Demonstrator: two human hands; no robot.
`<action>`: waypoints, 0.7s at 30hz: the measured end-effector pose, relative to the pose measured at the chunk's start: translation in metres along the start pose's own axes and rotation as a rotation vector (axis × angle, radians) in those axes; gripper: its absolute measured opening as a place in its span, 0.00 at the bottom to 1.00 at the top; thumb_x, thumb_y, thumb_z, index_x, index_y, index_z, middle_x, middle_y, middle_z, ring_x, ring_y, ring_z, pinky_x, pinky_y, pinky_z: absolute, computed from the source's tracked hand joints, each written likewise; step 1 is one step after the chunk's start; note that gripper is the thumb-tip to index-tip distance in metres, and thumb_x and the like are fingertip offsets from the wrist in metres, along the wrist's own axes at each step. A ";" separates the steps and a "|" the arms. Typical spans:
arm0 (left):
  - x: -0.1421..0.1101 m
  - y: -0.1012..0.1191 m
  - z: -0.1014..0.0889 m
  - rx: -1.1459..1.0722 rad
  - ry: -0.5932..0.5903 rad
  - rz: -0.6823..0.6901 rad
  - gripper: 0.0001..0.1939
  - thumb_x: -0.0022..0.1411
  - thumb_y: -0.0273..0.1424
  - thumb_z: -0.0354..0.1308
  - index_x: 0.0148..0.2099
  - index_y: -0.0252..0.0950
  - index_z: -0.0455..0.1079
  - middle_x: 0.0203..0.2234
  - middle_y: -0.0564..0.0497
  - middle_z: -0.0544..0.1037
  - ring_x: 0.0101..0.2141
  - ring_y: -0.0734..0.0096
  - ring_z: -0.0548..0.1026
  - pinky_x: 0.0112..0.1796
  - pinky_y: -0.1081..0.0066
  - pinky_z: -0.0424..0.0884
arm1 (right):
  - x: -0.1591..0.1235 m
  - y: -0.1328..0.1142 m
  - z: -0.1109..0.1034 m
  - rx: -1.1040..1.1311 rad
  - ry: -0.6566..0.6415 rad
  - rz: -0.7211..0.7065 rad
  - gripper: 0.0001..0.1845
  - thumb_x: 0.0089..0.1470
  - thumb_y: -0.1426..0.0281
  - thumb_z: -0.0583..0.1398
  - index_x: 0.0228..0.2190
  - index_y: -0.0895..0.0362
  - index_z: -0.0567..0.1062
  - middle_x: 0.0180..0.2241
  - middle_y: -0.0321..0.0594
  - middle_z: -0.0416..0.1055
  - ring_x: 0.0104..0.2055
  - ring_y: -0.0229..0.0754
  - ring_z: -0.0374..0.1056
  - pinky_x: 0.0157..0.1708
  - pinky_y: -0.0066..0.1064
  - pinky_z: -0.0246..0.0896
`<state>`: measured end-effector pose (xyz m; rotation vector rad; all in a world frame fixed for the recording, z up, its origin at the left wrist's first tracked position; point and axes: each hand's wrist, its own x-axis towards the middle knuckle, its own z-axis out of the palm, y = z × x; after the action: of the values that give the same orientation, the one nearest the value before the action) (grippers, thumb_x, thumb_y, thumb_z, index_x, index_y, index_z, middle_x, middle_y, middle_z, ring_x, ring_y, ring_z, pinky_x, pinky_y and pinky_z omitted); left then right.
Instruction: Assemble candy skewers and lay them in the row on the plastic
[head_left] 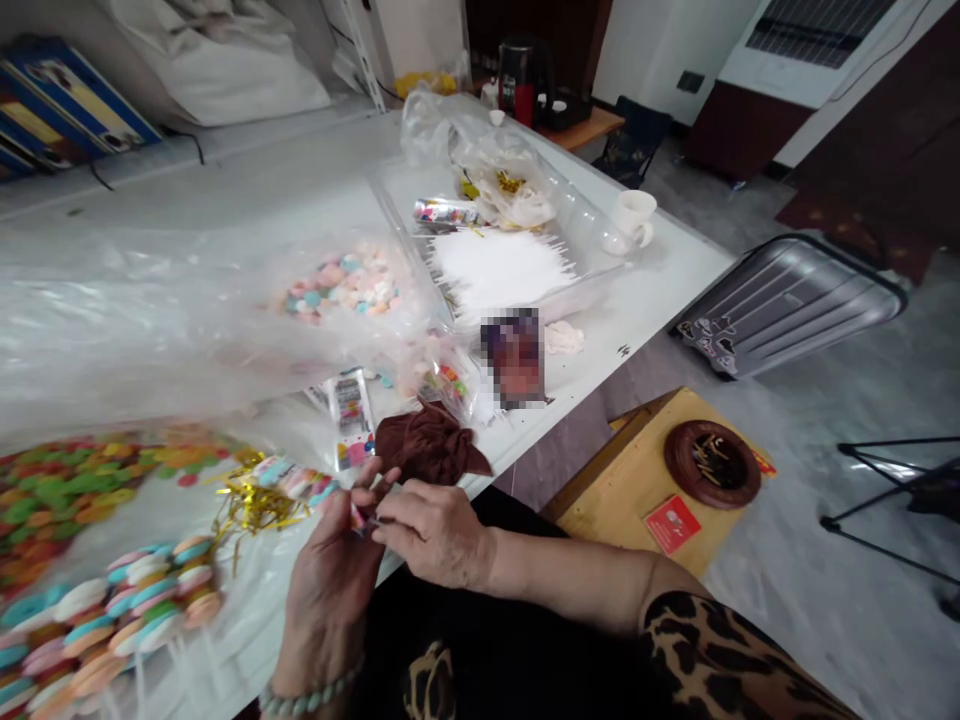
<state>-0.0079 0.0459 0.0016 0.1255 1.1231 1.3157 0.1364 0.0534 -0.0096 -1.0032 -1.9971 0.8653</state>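
My left hand (pixel 326 590), with a bead bracelet at the wrist, and my right hand (pixel 435 530) meet over the table's front edge. Their fingers pinch a small pink-striped piece (pixel 360 518), mostly hidden by them. A brown cloth bow (pixel 429 445) lies just beyond my right hand. Gold tinsel (pixel 255 508) sits left of my fingers, beside rows of pastel disc candies (pixel 112 620). A printed packet (pixel 351 418) lies ahead, and a clear bag of pastel candies (pixel 341 285) lies farther back.
A clear tray of white sticks (pixel 495 265) and a white mug (pixel 634 218) stand on the white table (pixel 645 300). Beyond its edge are a grey suitcase (pixel 784 305) and a yellow wooden box (pixel 637 480) holding a brown dish (pixel 712 465).
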 end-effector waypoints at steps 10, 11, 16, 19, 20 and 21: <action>-0.009 -0.011 0.017 0.267 -0.027 0.119 0.22 0.47 0.43 0.69 0.43 0.36 0.79 0.47 0.44 0.79 0.35 0.66 0.75 0.29 0.73 0.73 | 0.022 -0.003 0.002 1.100 -0.074 0.699 0.18 0.52 0.55 0.63 0.28 0.59 0.74 0.24 0.33 0.67 0.27 0.35 0.64 0.28 0.27 0.59; -0.011 -0.009 0.018 0.286 -0.049 0.103 0.24 0.47 0.44 0.69 0.44 0.36 0.79 0.46 0.44 0.79 0.30 0.70 0.74 0.25 0.73 0.71 | 0.022 -0.003 0.002 1.187 -0.103 0.769 0.17 0.52 0.57 0.64 0.28 0.59 0.73 0.22 0.32 0.66 0.24 0.33 0.62 0.25 0.25 0.56; -0.027 0.006 0.018 0.366 -0.068 0.010 0.25 0.42 0.44 0.72 0.42 0.37 0.79 0.38 0.46 0.80 0.31 0.66 0.74 0.28 0.71 0.73 | 0.017 -0.001 -0.005 1.830 -0.605 0.989 0.16 0.53 0.69 0.61 0.21 0.57 0.60 0.15 0.25 0.52 0.15 0.26 0.44 0.18 0.20 0.41; -0.039 0.013 0.016 0.432 -0.098 -0.028 0.17 0.38 0.41 0.73 0.27 0.34 0.76 0.38 0.43 0.80 0.39 0.54 0.76 0.35 0.67 0.76 | 0.015 -0.003 -0.005 1.923 -0.850 0.955 0.15 0.55 0.70 0.57 0.21 0.56 0.58 0.14 0.25 0.50 0.14 0.27 0.41 0.17 0.21 0.39; -0.041 0.015 0.016 0.447 -0.116 -0.029 0.17 0.38 0.41 0.73 0.23 0.34 0.74 0.38 0.42 0.80 0.40 0.53 0.76 0.36 0.66 0.76 | 0.016 -0.003 -0.005 1.875 -0.903 0.950 0.14 0.55 0.70 0.56 0.21 0.56 0.58 0.14 0.25 0.49 0.14 0.28 0.41 0.17 0.22 0.39; -0.041 0.015 0.016 0.453 -0.133 -0.028 0.18 0.38 0.42 0.73 0.20 0.34 0.72 0.39 0.42 0.80 0.39 0.52 0.76 0.37 0.64 0.76 | 0.016 -0.005 -0.005 1.794 -0.906 0.947 0.14 0.56 0.69 0.56 0.21 0.55 0.58 0.14 0.25 0.49 0.14 0.29 0.42 0.17 0.22 0.40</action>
<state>-0.0009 0.0255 0.0427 0.5212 1.2864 0.9945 0.1322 0.0662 0.0019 -0.2569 -0.2630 3.0564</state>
